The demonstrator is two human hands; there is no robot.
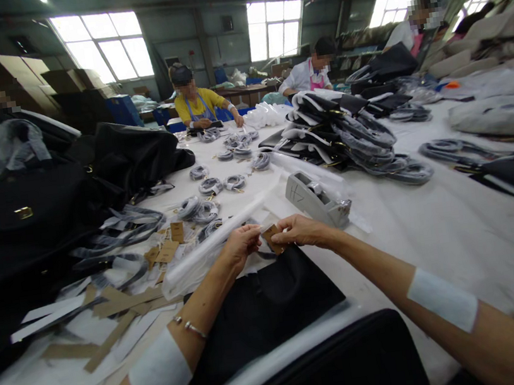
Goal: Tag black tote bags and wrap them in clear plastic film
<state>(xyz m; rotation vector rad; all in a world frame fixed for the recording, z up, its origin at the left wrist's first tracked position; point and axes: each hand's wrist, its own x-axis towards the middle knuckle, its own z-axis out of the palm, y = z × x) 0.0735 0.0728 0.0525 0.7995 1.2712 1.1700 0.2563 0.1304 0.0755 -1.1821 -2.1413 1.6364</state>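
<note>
Just beyond a black bag (273,305), both hands meet at a small brown tag (272,239). My right hand (298,231) pinches the tag between thumb and fingers. My left hand (244,243) is closed at the tag's left side, its fingertips together; whatever they hold is too small to make out. The black bag lies flat in front of my body, with a strip of white wrapping along its near side and another black piece (339,372) nearer still.
A grey tape dispenser (316,200) stands beyond my right hand. Brown tags (168,251) and card strips (118,327) lie left. Wrapped coiled straps (211,187) sit ahead, stacked black bags (325,132) behind the dispenser, large black bags (29,237) far left. Several people work across the table.
</note>
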